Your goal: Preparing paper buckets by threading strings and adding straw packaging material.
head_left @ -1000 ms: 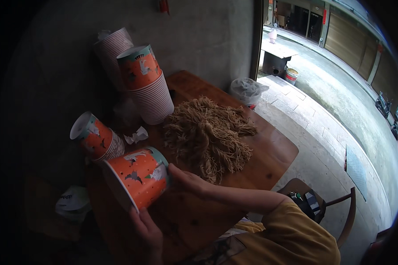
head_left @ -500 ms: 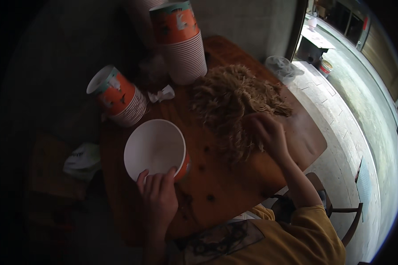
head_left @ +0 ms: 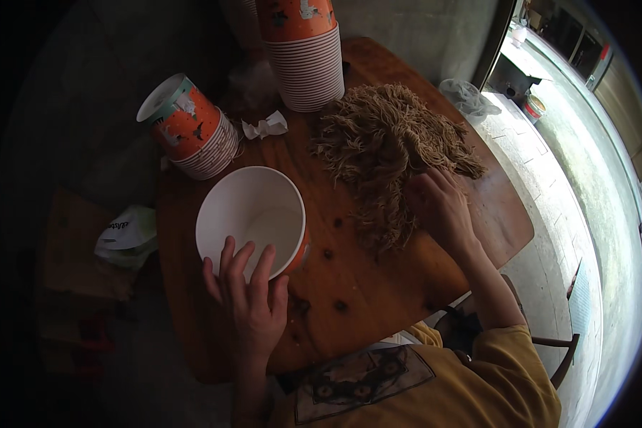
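Observation:
A large white-lined paper bucket [head_left: 246, 214] with an orange outside stands on the wooden table, its mouth tilted toward me. My left hand [head_left: 248, 292] rests at its near rim, fingers spread and reaching over the edge without a grip. To the right lies a heap of thin, light-brown curly strands [head_left: 396, 139]; whether they are noodles or string I cannot tell. My right hand [head_left: 439, 207] sits at the heap's near right side, its fingers curled into the strands and their tips hidden.
A tall stack of paper buckets [head_left: 303, 64] stands at the back, with a shorter leaning stack [head_left: 192, 132] to its left. Crumpled white paper [head_left: 265, 125] lies between them. A clear plastic bag [head_left: 469, 100] is at the table's far right edge. A white-green bag [head_left: 126, 235] lies left of the table.
My left hand's fingers have spread and loosened at the bucket's rim. My right hand stays at the heap, its fingers more curled. The whole view has shifted slightly.

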The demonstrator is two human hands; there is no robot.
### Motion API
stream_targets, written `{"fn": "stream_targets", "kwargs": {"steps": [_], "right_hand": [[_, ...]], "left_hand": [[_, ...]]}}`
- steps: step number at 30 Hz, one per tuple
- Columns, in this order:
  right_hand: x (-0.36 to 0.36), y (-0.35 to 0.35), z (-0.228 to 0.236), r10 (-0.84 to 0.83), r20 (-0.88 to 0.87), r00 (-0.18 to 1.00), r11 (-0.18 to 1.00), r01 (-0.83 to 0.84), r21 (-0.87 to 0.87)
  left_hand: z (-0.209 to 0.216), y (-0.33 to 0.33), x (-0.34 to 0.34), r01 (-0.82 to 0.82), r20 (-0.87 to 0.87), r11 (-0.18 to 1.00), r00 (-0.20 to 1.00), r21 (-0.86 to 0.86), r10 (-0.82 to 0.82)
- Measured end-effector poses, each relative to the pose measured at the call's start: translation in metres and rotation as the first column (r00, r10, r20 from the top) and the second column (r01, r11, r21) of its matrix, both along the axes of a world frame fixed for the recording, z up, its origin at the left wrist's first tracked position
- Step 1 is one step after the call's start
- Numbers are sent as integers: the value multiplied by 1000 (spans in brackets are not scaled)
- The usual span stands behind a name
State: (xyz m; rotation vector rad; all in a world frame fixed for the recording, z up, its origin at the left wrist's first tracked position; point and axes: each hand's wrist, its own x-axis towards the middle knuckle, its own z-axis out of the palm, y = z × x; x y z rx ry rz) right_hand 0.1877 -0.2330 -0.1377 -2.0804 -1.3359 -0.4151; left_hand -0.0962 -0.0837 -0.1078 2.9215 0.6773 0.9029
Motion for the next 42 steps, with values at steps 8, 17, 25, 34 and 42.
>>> {"fn": "stream_targets", "kwargs": {"steps": [8, 17, 25, 34, 42], "right_hand": [[-4, -39, -13, 263, 154, 952, 925, -204, -321], [-58, -48, 2, 663, 68, 745, 731, -625, -275], [-187, 0, 49, 959, -275, -74, 93, -831, 548], [-157, 8, 61, 697, -689, 199, 602, -685, 411], [-117, 37, 35, 506, -820, 265, 861, -106, 497]], "left_hand": [[-1, 3, 0, -26, 10, 999, 1000, 34, 26], [1, 1, -4, -49, -26, 998, 998, 43, 50], [-1, 1, 2, -24, -21, 997, 999, 68, 25], [18, 10, 5, 112, 147, 977, 985, -181, -86], [42, 37, 3, 127, 232, 805, 973, -579, 13]]}}
